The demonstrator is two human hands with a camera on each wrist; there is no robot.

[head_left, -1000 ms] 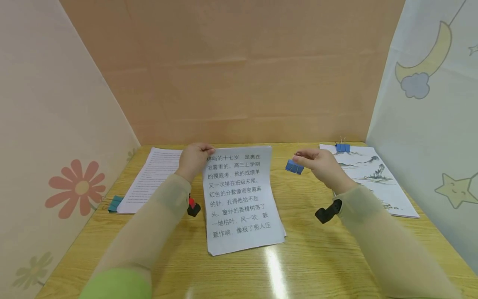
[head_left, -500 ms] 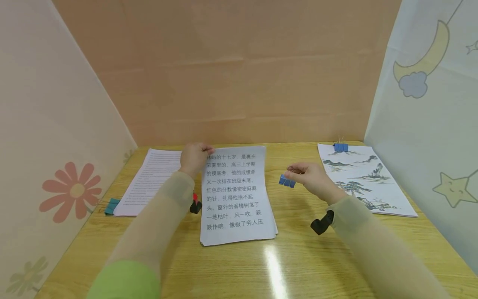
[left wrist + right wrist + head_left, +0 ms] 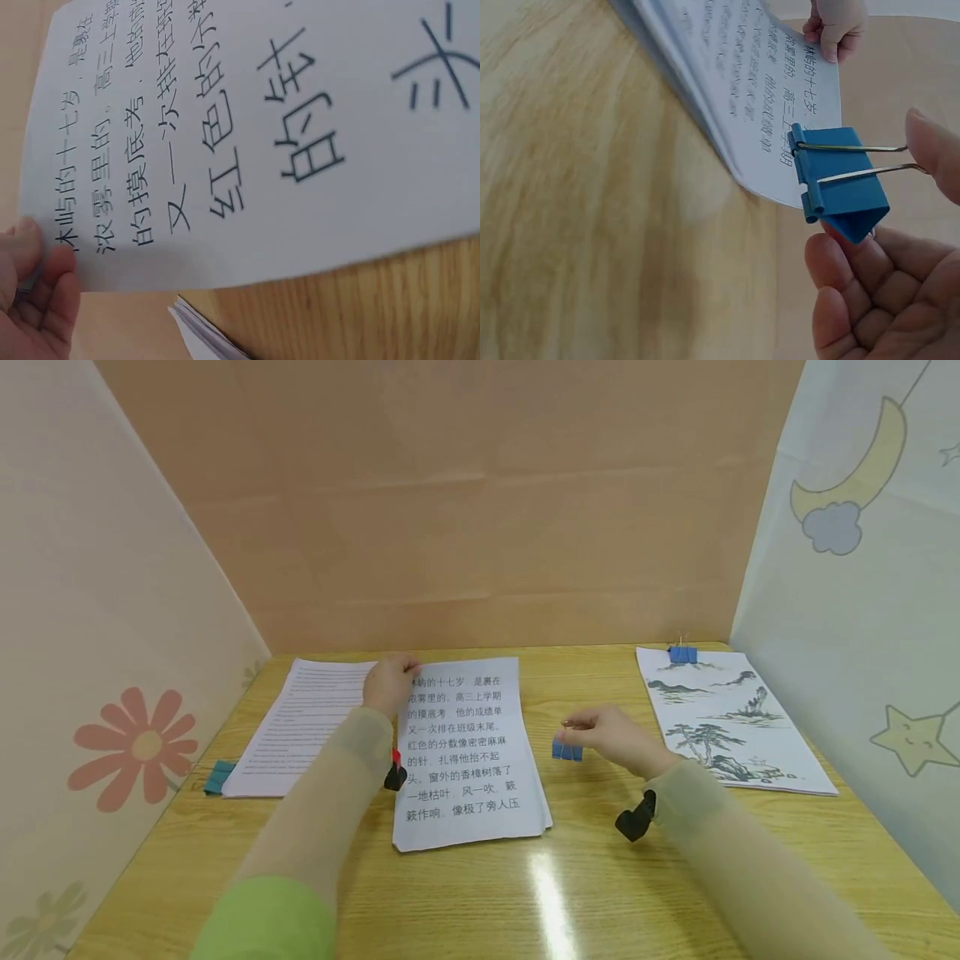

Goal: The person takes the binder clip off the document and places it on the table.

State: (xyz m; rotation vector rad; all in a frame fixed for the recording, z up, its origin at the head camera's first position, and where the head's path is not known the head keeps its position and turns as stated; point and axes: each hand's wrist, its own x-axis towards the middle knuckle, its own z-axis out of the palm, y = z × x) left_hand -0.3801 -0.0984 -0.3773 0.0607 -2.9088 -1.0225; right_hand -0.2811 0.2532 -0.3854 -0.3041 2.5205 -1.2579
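Observation:
My left hand (image 3: 390, 683) pinches the top left corner of a stack of white sheets (image 3: 465, 777) printed with large Chinese characters. In the left wrist view the thumb (image 3: 26, 244) lies on the printed face at that corner. Right of the stack, my right hand (image 3: 618, 739) holds a blue binder clip (image 3: 567, 749) by its wire handles. Seen from the right wrist, the thumb (image 3: 934, 154) is at the upper handle and fingers are below the clip (image 3: 840, 172). The clip's mouth faces the sheets and is apart from them in the head view.
To the left lie finely printed sheets (image 3: 315, 710) with a teal binder clip (image 3: 218, 777) at their near left corner. At the right are sheets with landscape drawings (image 3: 720, 702), a blue binder clip (image 3: 682, 654) on their top edge. Walls enclose the wooden table (image 3: 420, 893) on three sides.
My right hand has moved left and lower with the binder clip, nearer the middle sheets. The sheets in my left hand have shifted slightly left, and their near edge shows higher in view.

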